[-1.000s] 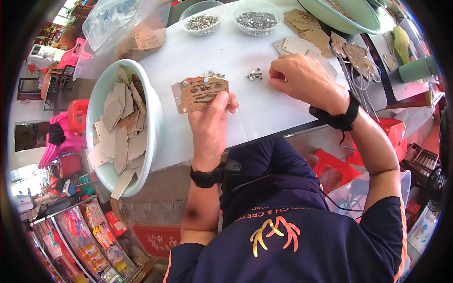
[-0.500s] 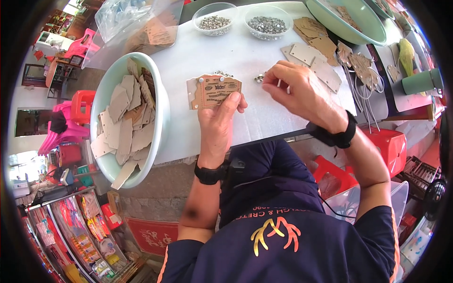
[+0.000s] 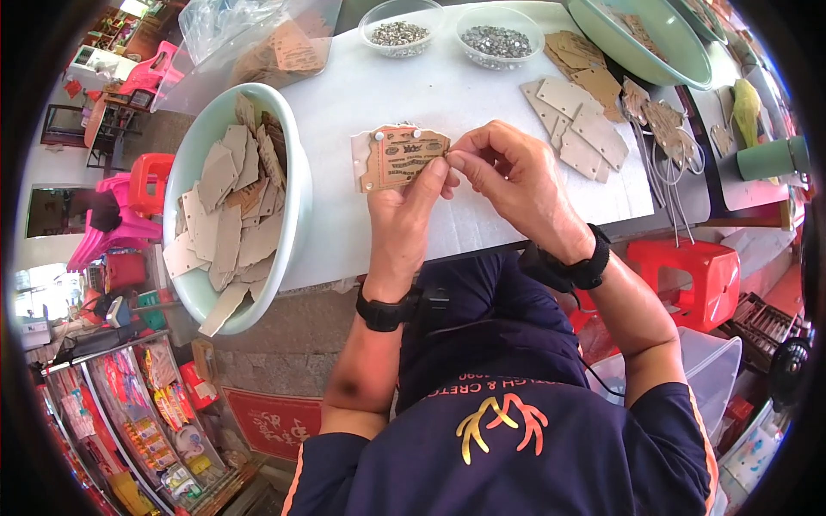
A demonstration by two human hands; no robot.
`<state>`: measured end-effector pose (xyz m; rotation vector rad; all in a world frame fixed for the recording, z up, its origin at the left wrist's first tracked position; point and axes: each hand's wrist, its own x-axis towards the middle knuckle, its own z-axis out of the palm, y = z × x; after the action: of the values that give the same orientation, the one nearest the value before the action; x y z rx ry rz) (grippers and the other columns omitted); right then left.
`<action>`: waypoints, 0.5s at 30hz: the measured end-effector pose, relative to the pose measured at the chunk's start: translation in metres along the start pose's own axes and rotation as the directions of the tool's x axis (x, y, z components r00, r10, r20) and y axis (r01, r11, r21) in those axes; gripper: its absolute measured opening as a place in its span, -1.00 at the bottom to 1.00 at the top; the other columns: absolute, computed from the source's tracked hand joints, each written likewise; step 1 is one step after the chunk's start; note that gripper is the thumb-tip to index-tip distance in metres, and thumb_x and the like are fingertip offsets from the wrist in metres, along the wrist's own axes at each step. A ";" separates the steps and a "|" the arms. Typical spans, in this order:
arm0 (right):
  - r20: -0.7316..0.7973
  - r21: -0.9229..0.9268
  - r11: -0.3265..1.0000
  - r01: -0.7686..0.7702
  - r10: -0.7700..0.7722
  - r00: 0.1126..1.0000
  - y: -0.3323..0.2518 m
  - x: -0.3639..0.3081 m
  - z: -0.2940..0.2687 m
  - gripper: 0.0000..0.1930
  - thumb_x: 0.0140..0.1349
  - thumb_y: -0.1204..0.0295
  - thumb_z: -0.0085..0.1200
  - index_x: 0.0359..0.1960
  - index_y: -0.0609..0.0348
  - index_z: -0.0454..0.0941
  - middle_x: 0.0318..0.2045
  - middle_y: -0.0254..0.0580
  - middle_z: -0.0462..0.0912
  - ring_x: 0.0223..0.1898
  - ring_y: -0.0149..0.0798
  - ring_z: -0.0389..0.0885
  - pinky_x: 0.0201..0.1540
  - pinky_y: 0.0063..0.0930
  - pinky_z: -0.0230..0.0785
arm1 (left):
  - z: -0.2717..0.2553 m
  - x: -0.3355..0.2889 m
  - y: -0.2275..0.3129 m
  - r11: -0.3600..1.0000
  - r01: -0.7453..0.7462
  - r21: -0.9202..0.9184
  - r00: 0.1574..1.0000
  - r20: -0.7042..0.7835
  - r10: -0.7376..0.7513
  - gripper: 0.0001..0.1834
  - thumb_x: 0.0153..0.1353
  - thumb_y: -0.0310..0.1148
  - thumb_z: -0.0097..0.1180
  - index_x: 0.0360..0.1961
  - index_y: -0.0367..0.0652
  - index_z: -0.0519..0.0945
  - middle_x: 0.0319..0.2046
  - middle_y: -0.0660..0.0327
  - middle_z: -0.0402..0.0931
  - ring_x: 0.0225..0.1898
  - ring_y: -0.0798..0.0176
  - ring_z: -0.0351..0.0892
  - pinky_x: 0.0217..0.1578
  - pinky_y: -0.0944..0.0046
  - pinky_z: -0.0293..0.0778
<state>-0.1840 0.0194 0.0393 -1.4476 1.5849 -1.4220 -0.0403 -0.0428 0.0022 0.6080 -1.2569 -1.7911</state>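
Note:
Over the front of the white table, my left hand (image 3: 404, 219) grips a piece of brown printed card (image 3: 400, 159) with an uneven outline, thumb on its face. Round silver rivets (image 3: 379, 136) sit along its upper edge, and a paler layer shows at its left side. At the card's right edge, my right hand (image 3: 514, 176) is closed in a pinch, its fingertips meeting the card close to the left thumb. Whatever lies between those fingertips is hidden. Some small metal bits show just behind the card's top edge, mostly covered by it.
To the left stands a pale green basin (image 3: 298, 202) heaped with grey card pieces (image 3: 228, 198). Small metal parts (image 3: 400, 34) fill two clear bowls at the back. Grey cards (image 3: 594, 133) lie stacked at right, near another green basin (image 3: 699, 76) and cords (image 3: 667, 189).
My right hand has come left from above the table to the card's right edge, and its fingertips now touch there. The left hand still holds the card.

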 end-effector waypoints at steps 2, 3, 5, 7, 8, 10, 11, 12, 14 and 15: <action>-0.043 -0.021 1.000 0.017 -0.018 0.999 -0.001 0.000 0.002 -0.87 0.27 0.49 0.13 -0.35 0.34 0.56 -0.48 -0.16 0.65 -0.49 -0.40 0.63 -0.43 -0.57 0.44 | 0.001 0.001 0.000 0.999 -0.023 -0.037 1.000 -0.001 0.023 -0.83 0.35 -0.45 0.06 -0.08 -0.27 0.54 -0.24 0.25 0.55 -0.28 0.37 0.48 -0.28 0.31 0.36; -0.043 -0.021 1.000 0.018 -0.019 0.999 0.001 0.000 0.002 -0.87 0.27 0.49 0.13 -0.35 0.34 0.56 -0.48 -0.16 0.65 -0.49 -0.40 0.63 -0.43 -0.57 0.44 | 0.000 0.001 0.000 0.999 -0.024 -0.037 1.000 -0.001 0.024 -0.83 0.35 -0.45 0.06 -0.08 -0.27 0.54 -0.24 0.25 0.55 -0.28 0.37 0.48 -0.28 0.31 0.36; -0.053 0.034 0.999 -0.020 0.022 0.998 0.005 -0.001 0.004 -0.87 0.27 0.49 0.15 -0.36 0.34 0.56 -0.50 -0.18 0.66 -0.50 -0.45 0.62 -0.44 -0.59 0.43 | -0.001 0.001 0.000 0.999 -0.038 -0.033 0.999 0.028 0.039 -0.82 0.35 -0.45 0.04 -0.06 -0.26 0.53 -0.24 0.25 0.55 -0.27 0.37 0.48 -0.28 0.30 0.37; -0.051 0.053 0.998 -0.034 0.036 0.998 0.006 -0.001 0.005 -0.87 0.27 0.48 0.15 -0.36 0.33 0.56 -0.50 -0.19 0.66 -0.51 -0.47 0.61 -0.45 -0.59 0.43 | 0.000 -0.001 0.002 0.999 -0.041 -0.035 0.999 0.028 0.042 -0.81 0.36 -0.46 0.03 -0.05 -0.26 0.52 -0.23 0.25 0.56 -0.26 0.37 0.48 -0.27 0.30 0.37; -0.048 0.071 0.996 -0.046 0.050 0.998 0.006 -0.001 0.005 -0.87 0.27 0.48 0.15 -0.36 0.32 0.56 -0.51 -0.21 0.66 -0.51 -0.49 0.60 -0.45 -0.59 0.42 | 0.001 -0.001 0.002 0.998 -0.046 -0.037 0.999 0.027 0.047 -0.80 0.36 -0.46 0.02 -0.03 -0.25 0.51 -0.22 0.25 0.56 -0.26 0.37 0.48 -0.27 0.30 0.37; -0.049 0.074 0.996 -0.055 0.058 0.997 0.007 -0.001 0.006 -0.86 0.26 0.47 0.16 -0.36 0.32 0.56 -0.52 -0.22 0.66 -0.52 -0.49 0.59 -0.45 -0.59 0.41 | 0.000 -0.001 0.003 0.998 -0.051 -0.024 0.998 0.031 0.051 -0.80 0.36 -0.46 0.02 -0.03 -0.25 0.50 -0.22 0.24 0.56 -0.26 0.37 0.48 -0.27 0.30 0.38; -0.051 0.076 0.995 -0.063 0.067 0.996 0.007 -0.001 0.007 -0.86 0.26 0.46 0.16 -0.36 0.31 0.56 -0.53 -0.24 0.66 -0.52 -0.50 0.57 -0.46 -0.59 0.40 | 0.000 -0.001 0.003 0.998 -0.056 -0.012 0.998 0.034 0.056 -0.79 0.36 -0.46 0.02 -0.02 -0.24 0.49 -0.21 0.24 0.56 -0.25 0.37 0.48 -0.27 0.30 0.38; -0.052 0.075 0.995 -0.063 0.067 0.996 0.008 0.000 0.007 -0.86 0.26 0.46 0.16 -0.36 0.31 0.56 -0.53 -0.24 0.66 -0.52 -0.50 0.57 -0.46 -0.59 0.40 | 0.000 -0.001 0.003 0.998 -0.055 -0.013 0.998 0.035 0.056 -0.79 0.36 -0.46 0.02 -0.02 -0.24 0.49 -0.21 0.24 0.56 -0.25 0.37 0.48 -0.27 0.30 0.38; -0.066 0.124 0.990 -0.071 0.080 0.995 0.010 0.000 0.008 -0.86 0.26 0.45 0.15 -0.37 0.30 0.56 -0.53 -0.26 0.66 -0.54 -0.52 0.54 -0.47 -0.61 0.38 | 0.002 -0.001 0.002 0.998 -0.060 0.005 0.998 0.027 0.060 -0.80 0.36 -0.46 0.02 -0.02 -0.24 0.49 -0.19 0.24 0.56 -0.25 0.37 0.48 -0.27 0.30 0.39; -0.066 0.124 0.990 -0.072 0.081 0.995 0.011 0.000 0.008 -0.86 0.26 0.45 0.15 -0.37 0.30 0.56 -0.53 -0.26 0.66 -0.54 -0.52 0.54 -0.47 -0.61 0.38 | 0.002 -0.001 0.002 0.998 -0.059 0.005 0.998 0.028 0.058 -0.80 0.36 -0.46 0.02 -0.02 -0.24 0.49 -0.19 0.24 0.56 -0.25 0.37 0.48 -0.27 0.30 0.39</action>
<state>-0.1802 0.0149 0.0271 -1.2656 1.5509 -1.5127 -0.0411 -0.0413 0.0050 0.5463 -1.2862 -1.7533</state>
